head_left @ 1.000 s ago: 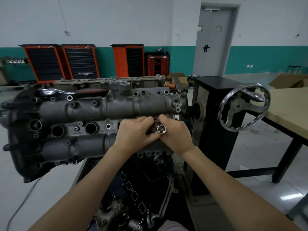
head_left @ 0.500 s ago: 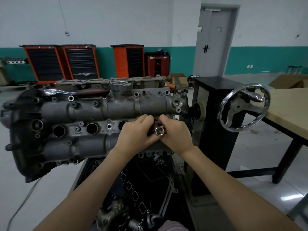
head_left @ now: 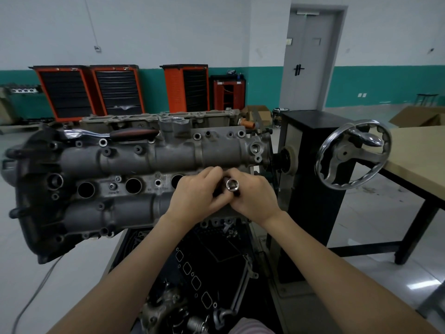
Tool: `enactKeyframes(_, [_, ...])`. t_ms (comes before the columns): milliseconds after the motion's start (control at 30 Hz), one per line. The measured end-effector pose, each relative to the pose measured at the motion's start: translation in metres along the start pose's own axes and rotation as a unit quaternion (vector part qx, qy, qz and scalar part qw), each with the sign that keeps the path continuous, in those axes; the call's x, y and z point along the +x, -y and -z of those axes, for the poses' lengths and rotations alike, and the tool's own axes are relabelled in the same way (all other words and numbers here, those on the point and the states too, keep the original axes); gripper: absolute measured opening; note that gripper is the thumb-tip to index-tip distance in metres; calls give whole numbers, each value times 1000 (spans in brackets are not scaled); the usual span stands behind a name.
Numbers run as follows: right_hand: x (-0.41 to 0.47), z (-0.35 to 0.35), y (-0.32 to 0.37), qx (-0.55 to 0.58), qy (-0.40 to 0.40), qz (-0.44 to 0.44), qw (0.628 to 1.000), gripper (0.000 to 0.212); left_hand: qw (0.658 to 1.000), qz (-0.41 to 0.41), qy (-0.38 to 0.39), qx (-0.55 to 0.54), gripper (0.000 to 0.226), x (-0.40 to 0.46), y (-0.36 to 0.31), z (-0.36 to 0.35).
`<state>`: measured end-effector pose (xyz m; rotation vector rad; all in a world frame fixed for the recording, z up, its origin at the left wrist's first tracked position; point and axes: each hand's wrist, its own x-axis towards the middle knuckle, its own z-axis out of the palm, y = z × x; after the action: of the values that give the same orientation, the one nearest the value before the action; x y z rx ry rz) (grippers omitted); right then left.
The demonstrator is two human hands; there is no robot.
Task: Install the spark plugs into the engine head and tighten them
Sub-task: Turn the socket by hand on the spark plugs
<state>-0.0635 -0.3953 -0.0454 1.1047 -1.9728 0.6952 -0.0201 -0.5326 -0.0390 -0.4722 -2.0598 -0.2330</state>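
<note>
Engine head (head_left: 134, 162) mounted sideways on a black stand (head_left: 310, 194), its row of round plug wells facing the camera. Three wells lie open to the left of the hands; a fourth position sits behind the hands and is hidden. Left hand (head_left: 195, 196) and right hand (head_left: 255, 196) meet at the right end of the row, knuckles touching, fingers of both curled around a chrome socket (head_left: 232, 185) whose open hexagonal mouth points toward the camera. The spark plug itself cannot be made out. Ratchet wrench (head_left: 113, 134) with a dark handle rests along the upper edge of the head, well apart from the hands. Chrome handwheel (head_left: 352, 155) projects from the stand at right, beside a wooden bench (head_left: 419, 160). Orange tool cabinets (head_left: 89, 91) line the far wall.
</note>
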Motion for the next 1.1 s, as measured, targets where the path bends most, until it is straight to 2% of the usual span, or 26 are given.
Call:
enactKeyframes(133, [2,-3,0,-11,-18,-16,1000,19,1000,-10,-18,4,37,-1,4,-2])
enactKeyframes(267, [0,-3,1,-1,-13,-9,1000,14,999,-24,-14,17,32,-1,3,-3])
enactKeyframes(367, [-1,0,1,9,11,6,1000,29,1000,5,-4,9,27,0,1,-1])
enactKeyframes(533, [-2,-1,-1,11,26,12,1000,20,999,4,-15,39,29,0,2,-2])
enactKeyframes(767, [-2,-2,2,-2,-8,-11,1000,9,999,-28,-18,35,34,-1,3,-2])
enactKeyframes(833, [-3,-2,2,6,-9,-17,1000,14,1000,-19,-10,20,33,-1,0,-1])
enactKeyframes(933, [-4,-1,3,12,0,-16,1000,33,1000,1,-7,-6,32,0,-2,1])
enactKeyframes(1100, [-3,-1,3,12,8,-5,1000,16,999,-7,-13,34,32,1,0,-1])
